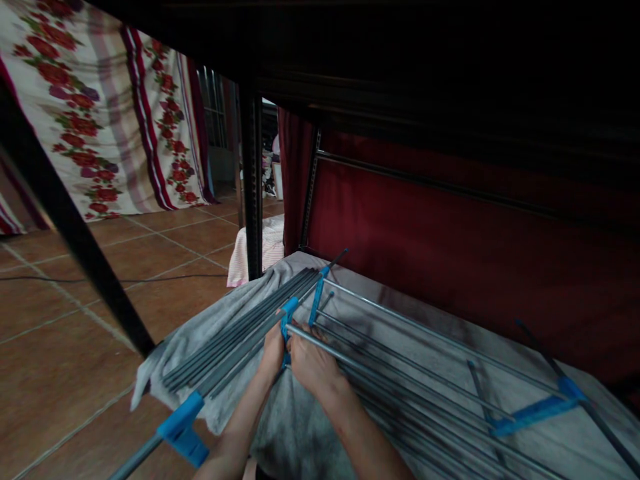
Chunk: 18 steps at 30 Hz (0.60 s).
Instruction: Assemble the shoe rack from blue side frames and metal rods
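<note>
A partly assembled rack of grey metal tubes (440,341) with blue plastic connectors lies on a grey cloth (295,413). Both hands meet at one blue connector (289,308) near the middle. My left hand (273,347) is closed round its left side, and my right hand (309,353) is closed on its right side, beneath a tube end. Their fingertips are partly hidden. Left of them lies a bundle of loose grey tubes (245,323). Another blue connector (184,430) sits on a tube at the lower left, and one (535,412) is at the right.
A dark metal frame post (254,187) stands behind the cloth's left corner, with a dark shelf (400,60) overhead. Dark red fabric (450,253) hangs behind. A slanted dark post (85,247) crosses the left, before the tiled floor (45,347) and a floral curtain (115,120).
</note>
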Available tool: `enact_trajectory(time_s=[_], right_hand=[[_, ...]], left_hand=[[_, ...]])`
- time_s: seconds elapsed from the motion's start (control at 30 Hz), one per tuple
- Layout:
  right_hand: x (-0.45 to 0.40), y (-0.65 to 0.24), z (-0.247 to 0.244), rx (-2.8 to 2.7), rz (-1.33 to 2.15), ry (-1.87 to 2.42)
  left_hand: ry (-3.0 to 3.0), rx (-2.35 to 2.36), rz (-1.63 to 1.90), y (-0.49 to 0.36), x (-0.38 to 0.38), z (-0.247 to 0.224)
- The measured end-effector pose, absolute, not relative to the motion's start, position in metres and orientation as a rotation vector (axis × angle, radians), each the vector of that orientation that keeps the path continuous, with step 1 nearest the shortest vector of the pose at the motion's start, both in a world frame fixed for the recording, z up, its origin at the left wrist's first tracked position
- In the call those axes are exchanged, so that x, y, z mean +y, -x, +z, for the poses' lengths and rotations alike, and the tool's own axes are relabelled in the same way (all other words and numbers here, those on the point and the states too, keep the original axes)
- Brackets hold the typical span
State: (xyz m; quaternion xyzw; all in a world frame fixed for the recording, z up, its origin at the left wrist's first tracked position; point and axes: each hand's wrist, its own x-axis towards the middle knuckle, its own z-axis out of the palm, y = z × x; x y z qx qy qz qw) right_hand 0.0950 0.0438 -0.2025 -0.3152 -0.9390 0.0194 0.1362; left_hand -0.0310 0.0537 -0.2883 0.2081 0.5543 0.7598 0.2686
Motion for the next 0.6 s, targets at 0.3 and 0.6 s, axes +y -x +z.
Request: enact_trajectory(time_s=[0.3, 0.6], right_hand=[[0.052, -0.096, -0.211, -2.848, 0.261, 0.92], [0.051, -0.092, -0.211, -2.857, 0.242, 0.943]], left_hand=[[-0.572, 1.413, 1.942, 0.018, 0.048, -0.288], [-0.502, 1.497, 1.939, 0.019, 0.049, -0.283]])
